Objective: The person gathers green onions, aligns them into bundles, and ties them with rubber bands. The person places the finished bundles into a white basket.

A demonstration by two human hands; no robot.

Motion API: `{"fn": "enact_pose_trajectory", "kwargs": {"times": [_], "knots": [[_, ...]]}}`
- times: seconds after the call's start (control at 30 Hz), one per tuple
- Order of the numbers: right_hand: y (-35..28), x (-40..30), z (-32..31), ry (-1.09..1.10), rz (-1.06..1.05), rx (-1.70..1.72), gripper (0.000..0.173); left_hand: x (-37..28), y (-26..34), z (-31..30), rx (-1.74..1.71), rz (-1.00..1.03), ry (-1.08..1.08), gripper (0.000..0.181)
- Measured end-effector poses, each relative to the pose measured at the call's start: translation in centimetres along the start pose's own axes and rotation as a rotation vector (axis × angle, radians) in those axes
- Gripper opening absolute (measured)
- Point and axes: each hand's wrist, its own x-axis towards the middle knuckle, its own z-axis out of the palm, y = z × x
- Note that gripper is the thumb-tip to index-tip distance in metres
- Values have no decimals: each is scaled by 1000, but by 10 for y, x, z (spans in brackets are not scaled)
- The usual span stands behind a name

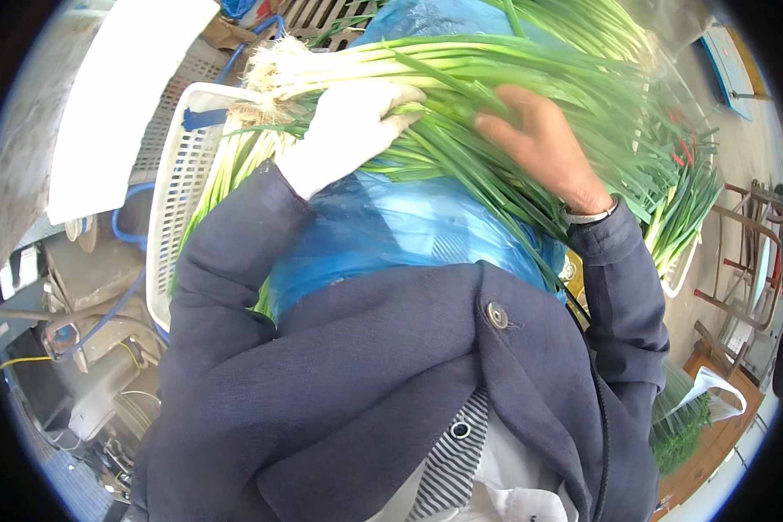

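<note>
Long green-leafed stalks, seemingly scallions or garlic greens (365, 62), lie crosswise before me with their pale rooty ends at the left. My left hand (349, 130), in a white glove, has thumb and fingers closed round some green stalks (408, 121) at the near side of the pile. My right hand (541, 140), bare and somewhat blurred, rests among the leaves further right, its thumb and fingers apart; whether it grips any leaf cannot be told. Blue plastic (398, 215) spreads beneath the stalks and against my jacket.
A white perforated plastic basket (169, 215) holding more stalks stands at the left, beside a blue hose (121, 225). More greens bundled with red ties (685, 153) lie at the right. Beyond them are a metal frame (750, 254) and a plastic bag of greens (682, 417).
</note>
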Motion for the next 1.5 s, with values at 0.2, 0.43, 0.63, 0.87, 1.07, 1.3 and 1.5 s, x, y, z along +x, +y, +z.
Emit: {"fn": "enact_pose_trajectory", "kwargs": {"times": [0.2, 0.43, 0.63, 0.87, 1.07, 1.3, 1.5], "knots": [[-8, -21, -32, -42, 150, 269, 26, -8, 9, -5, -78, 119, -120, 35], [56, -95, -156, 749, 162, 811, 16, -4, 15, -2, 61, 295, -184, 48], [108, -225, -319, 477, -294, 1271, 21, 2, 14, 3, 116, 381, -113, 48], [40, -146, -216, 884, 276, 303, 26, 1, 13, 4, 193, 380, -114, 51], [13, -52, -40, 131, 197, -273, 43, 6, 23, 2, 305, 407, -138, 56], [23, -53, -13, 252, 59, -303, 36, 19, 24, 12, 463, 571, -95, 51], [29, -51, -3, 289, -88, -256, 39, 17, 20, 18, 394, 549, -75, 47]]}}
